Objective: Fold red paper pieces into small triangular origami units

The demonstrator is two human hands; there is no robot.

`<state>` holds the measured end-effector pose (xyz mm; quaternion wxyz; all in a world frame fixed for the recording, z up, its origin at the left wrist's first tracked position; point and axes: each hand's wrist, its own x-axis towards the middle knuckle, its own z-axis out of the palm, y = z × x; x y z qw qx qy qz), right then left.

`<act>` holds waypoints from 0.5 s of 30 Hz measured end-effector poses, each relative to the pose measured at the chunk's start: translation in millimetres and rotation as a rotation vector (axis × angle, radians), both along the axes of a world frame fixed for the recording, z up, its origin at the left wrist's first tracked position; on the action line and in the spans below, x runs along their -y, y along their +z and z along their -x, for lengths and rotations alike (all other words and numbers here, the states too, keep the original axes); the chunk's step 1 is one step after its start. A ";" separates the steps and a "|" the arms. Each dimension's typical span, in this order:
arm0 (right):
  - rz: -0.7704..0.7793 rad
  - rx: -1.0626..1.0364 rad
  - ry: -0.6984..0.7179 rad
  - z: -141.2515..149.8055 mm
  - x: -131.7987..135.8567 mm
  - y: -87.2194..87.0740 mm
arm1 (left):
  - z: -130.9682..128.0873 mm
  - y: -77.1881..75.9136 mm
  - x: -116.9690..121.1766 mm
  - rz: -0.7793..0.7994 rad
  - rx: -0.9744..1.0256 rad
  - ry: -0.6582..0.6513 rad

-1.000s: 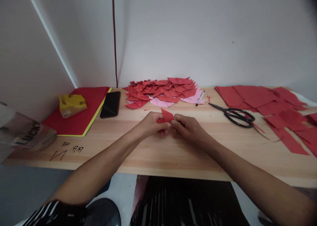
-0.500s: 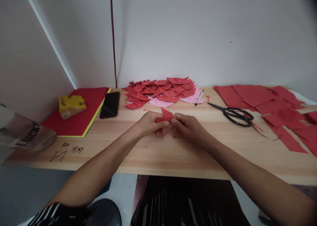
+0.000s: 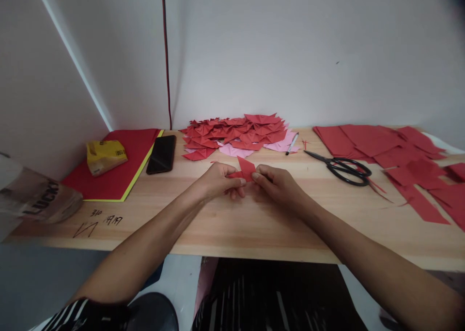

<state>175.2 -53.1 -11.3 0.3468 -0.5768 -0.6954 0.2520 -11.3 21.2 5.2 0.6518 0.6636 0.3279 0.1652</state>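
A small piece of folded red paper (image 3: 247,166) is held between my two hands above the middle of the wooden table (image 3: 254,224). My left hand (image 3: 222,180) pinches its left side between thumb and fingers. On the other side, my right hand (image 3: 276,182) grips the right edge with thumb and forefinger. One pointed flap sticks up past the fingertips; the lower part is partly covered by the fingers. Just behind the hands lies a heap of folded red paper pieces (image 3: 236,130), with some pink paper pieces (image 3: 236,149) among them.
Black-handled scissors (image 3: 348,171) and a pen (image 3: 292,143) lie right of the heap. Red paper sheets (image 3: 374,140) spread over the right side. At left are a phone (image 3: 162,153), a large red sheet (image 3: 119,176), a yellow packet (image 3: 106,157) and a clear container (image 3: 43,195).
Both hands keep their hold on the red paper. The fingertips have shifted slightly, and a little more of the paper shows between them.
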 end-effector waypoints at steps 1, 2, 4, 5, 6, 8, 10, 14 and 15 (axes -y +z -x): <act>0.004 0.000 0.001 0.3 0.2 0.6 | -0.1 -0.7 -0.1 0.004 -0.007 0.007; 0.008 -0.002 0.000 0.5 0.4 1.3 | -0.1 -1.3 -0.3 0.003 -0.018 0.017; 0.008 -0.004 -0.004 0.5 0.7 2.3 | 0.3 -2.0 -0.5 -0.026 -0.045 0.024; 0.006 -0.005 -0.005 0.2 0.8 2.7 | 0.6 -2.1 -0.5 -0.054 -0.053 0.017; 0.006 -0.007 -0.004 -0.2 0.9 2.9 | 0.9 -2.0 -0.4 -0.089 -0.052 0.002; 0.014 -0.013 0.008 -1.1 1.3 2.9 | 1.1 -1.5 0.0 -0.169 -0.018 -0.032; 0.038 -0.029 0.043 -1.7 1.9 2.4 | 0.5 -1.6 0.8 -0.230 0.032 -0.029; 0.081 -0.065 0.110 -0.9 3.1 1.0 | -3.5 -6.0 2.6 -0.215 0.091 0.017; 0.083 -0.069 0.112 -0.6 3.2 0.8 | -4.6 -7.6 3.1 -0.203 0.090 0.031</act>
